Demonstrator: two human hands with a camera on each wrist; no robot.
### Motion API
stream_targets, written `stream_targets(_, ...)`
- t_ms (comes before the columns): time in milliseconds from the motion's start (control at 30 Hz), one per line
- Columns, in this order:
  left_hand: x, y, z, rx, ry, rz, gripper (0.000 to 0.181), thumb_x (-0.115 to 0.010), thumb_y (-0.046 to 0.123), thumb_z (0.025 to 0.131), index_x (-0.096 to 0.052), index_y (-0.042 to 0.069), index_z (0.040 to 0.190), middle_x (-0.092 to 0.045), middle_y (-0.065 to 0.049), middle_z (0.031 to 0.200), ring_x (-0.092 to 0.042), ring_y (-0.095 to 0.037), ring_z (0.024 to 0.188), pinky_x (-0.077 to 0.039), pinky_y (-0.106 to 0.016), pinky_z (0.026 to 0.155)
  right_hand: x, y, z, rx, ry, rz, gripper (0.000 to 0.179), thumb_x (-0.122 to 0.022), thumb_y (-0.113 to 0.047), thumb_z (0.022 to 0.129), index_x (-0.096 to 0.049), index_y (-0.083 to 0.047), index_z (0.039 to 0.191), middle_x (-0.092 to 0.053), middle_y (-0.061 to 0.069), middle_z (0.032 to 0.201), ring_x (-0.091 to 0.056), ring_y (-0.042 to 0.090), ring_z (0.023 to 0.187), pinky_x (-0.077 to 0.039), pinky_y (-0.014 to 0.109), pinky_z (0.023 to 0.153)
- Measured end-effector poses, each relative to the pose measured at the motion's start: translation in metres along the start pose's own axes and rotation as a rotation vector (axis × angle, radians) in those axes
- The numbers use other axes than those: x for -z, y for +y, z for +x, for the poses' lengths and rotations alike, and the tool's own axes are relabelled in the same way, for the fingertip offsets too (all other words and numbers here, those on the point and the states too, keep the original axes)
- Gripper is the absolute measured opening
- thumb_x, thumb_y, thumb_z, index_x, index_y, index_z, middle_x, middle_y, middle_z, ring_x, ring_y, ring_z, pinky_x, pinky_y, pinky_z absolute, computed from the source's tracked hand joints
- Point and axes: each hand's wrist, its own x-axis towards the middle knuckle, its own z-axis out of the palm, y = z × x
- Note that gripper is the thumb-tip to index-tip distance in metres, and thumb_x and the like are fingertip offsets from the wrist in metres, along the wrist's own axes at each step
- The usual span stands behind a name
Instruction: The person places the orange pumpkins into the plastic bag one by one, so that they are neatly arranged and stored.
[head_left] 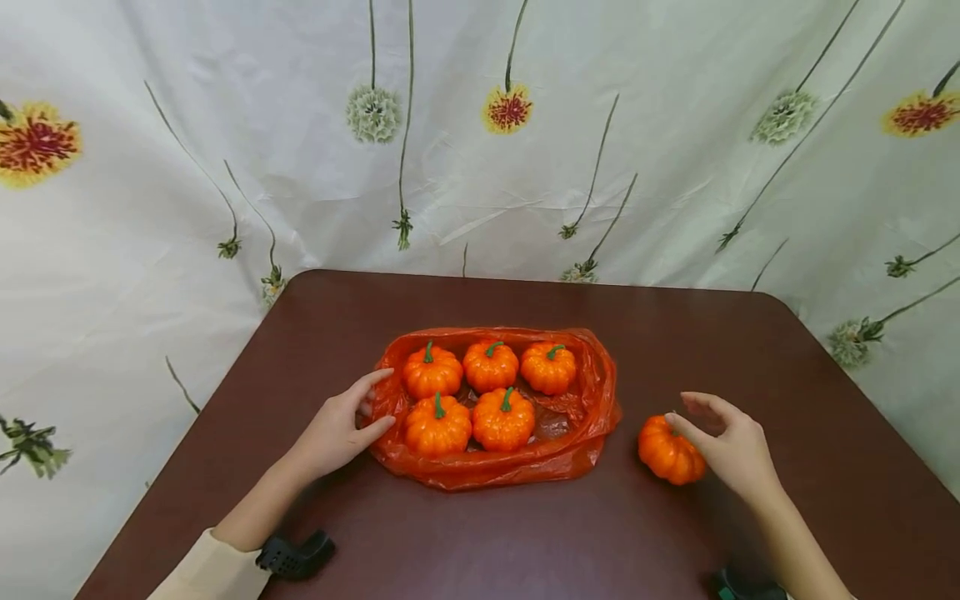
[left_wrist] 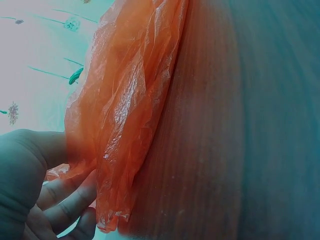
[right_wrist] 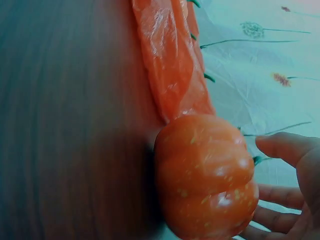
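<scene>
An orange-red plastic bag (head_left: pixel 510 473), its mouth spread wide, lies mid-table with several small orange pumpkins (head_left: pixel 504 421) inside, their green stems up. At the bag's left end my left hand (head_left: pixel 333 429) holds the rim between thumb and fingers. The left wrist view shows that hand (left_wrist: pixel 22 175) against the crinkled bag (left_wrist: pixel 130 100), which hides some fingertips. To the right of the bag, one more pumpkin (head_left: pixel 670 458) sits on the table. My right hand (head_left: pixel 738 454) is just over and beside it, fingers spread. In the right wrist view, the thumb is apart from this pumpkin (right_wrist: pixel 205 175); some fingers are partly behind it.
The dark brown table (head_left: pixel 480 542) has rounded far corners. Behind it hangs a pale cloth (head_left: pixel 450 175) printed with flowers. A black wrist strap (head_left: pixel 296 557) is on my left wrist, by the cream sleeve (head_left: pixel 213 575).
</scene>
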Motion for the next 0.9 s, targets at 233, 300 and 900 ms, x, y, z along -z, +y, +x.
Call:
stream_targets(233, -0.006, 0.000, -0.006, -0.012, -0.004, -0.025, 0.059, -0.074, 0.014, 0.087, -0.047, 0.004, 0.139, -0.058, 0.000, 0.095, -0.057, -0.009, 0.076, -0.050, -0.026, 0.065, -0.002, 0.012, -0.009, -0.078, -0.113, -0.028, 0.051, -0.069, -0.041, 0.090, -0.063, -0.005, 0.126, -0.067, 0.014, 0.117, -0.064, 0.030, 0.102, -0.047, 0.033, 0.080)
stream_targets(300, -0.008, 0.002, -0.005, -0.013, -0.010, -0.034, 0.059, -0.074, 0.014, 0.087, -0.047, 0.004, 0.139, -0.057, 0.000, 0.094, -0.057, -0.008, 0.075, -0.049, -0.025, 0.065, 0.000, 0.016, -0.012, -0.108, -0.138, -0.030, 0.050, -0.069, -0.042, 0.090, -0.064, -0.007, 0.125, -0.068, 0.013, 0.115, -0.064, 0.026, 0.100, -0.047, 0.032, 0.078)
stream_targets(900, -0.004, 0.000, -0.002, -0.010, 0.018, -0.054, 0.059, -0.075, 0.016, 0.086, -0.049, 0.004, 0.137, -0.058, 0.002, 0.093, -0.054, -0.004, 0.071, -0.047, -0.025, 0.061, -0.008, -0.006, 0.004, -0.097, -0.088, 0.117, 0.039, -0.073, -0.036, 0.088, -0.070, -0.010, 0.117, -0.067, 0.007, 0.111, -0.063, 0.005, 0.086, -0.048, 0.024, 0.072)
